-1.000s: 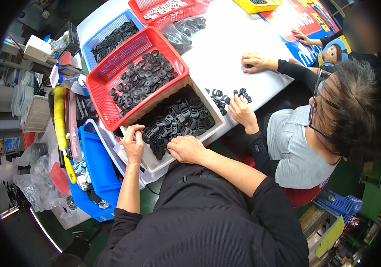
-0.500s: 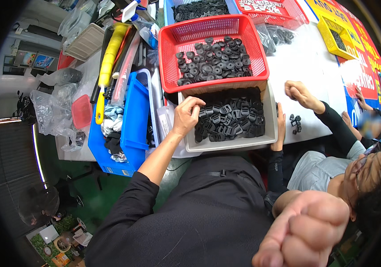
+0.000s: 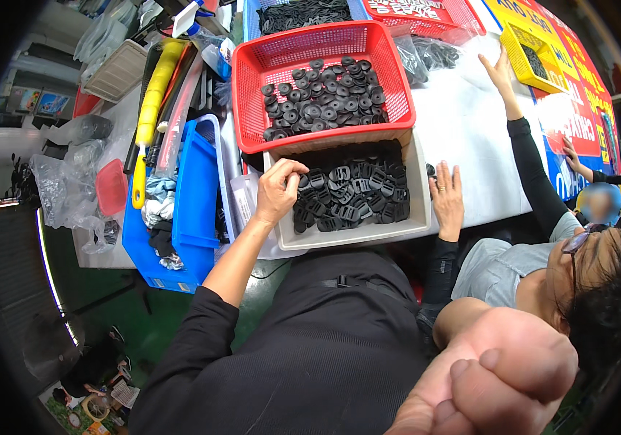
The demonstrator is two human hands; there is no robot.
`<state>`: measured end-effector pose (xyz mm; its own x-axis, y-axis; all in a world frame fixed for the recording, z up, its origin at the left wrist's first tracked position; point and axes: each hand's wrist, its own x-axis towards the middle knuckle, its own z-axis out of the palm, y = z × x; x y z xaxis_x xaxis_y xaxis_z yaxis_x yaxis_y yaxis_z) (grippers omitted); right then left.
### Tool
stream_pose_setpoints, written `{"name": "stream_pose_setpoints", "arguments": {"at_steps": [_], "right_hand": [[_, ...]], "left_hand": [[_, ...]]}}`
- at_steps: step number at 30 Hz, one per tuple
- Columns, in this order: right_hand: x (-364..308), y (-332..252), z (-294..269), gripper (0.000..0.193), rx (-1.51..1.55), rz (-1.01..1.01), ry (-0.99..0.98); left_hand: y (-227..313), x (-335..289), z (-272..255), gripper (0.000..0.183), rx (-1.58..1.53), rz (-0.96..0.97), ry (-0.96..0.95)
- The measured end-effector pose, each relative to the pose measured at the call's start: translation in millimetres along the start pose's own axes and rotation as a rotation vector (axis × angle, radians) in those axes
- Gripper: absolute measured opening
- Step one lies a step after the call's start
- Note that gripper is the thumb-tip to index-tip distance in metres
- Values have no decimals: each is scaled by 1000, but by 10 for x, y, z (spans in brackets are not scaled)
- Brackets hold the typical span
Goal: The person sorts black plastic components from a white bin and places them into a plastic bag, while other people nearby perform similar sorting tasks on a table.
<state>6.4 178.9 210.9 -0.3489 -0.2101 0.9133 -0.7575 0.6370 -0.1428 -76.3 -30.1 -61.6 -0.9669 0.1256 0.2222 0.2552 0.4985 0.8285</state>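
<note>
White surface (image 3: 481,134): bin of black buckles (image 3: 350,192), with baskets

Grey bin (image 3: 354,238), one, at the near edge; loose black buckles inside, heaped. Red basket (image 3: 325,141), one, perforated, just beyond the bin; contents, round black discs (image 3: 321,105). Blue bin (image 3: 194,188), one, to the left; crumpled cloth (image 3: 158,210) within. Yellow basket (image 3: 541,83), one, far right.

Hands, two, well apart. Left hand (image 3: 279,190): at the grey bin's left side, fingers bent; cannot tell whether it grips a buckle. Right hand (image 3: 503,373): raised close to the camera, lower right, fingers curled inward; contents, if any, cannot be told.

Co-worker's hands, two: one (image 3: 447,197) just right of the grey bin, one (image 3: 501,72) beside the yellow basket.
</note>
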Motion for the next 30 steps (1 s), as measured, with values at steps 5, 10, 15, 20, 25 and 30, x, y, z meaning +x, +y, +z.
{"name": "stream_pose_setpoints", "arguments": {"at_steps": [5,10,15,20,25,30], "right_hand": [[-352,441,602,15,390,-30,-200],[-1741,715,1320,22,406,355,-738],[-2488,705,1456,29,346,714,-1107],[-2513,728,1490,28,323,714,-1097],[-2482,723,1480,27,318,656,-1006],[-2455,626,1386,25,298,524,-957]], "left_hand": [[-96,-102,-92,17,22,-14,49],[-4,-52,-78,18,21,-32,18],[-3,-70,-78,18,22,-41,19],[-8,-55,-51,19,12,-27,10],[-29,-63,-53,18,27,-15,11],[-23,-62,-46,19,30,-14,11]]}}
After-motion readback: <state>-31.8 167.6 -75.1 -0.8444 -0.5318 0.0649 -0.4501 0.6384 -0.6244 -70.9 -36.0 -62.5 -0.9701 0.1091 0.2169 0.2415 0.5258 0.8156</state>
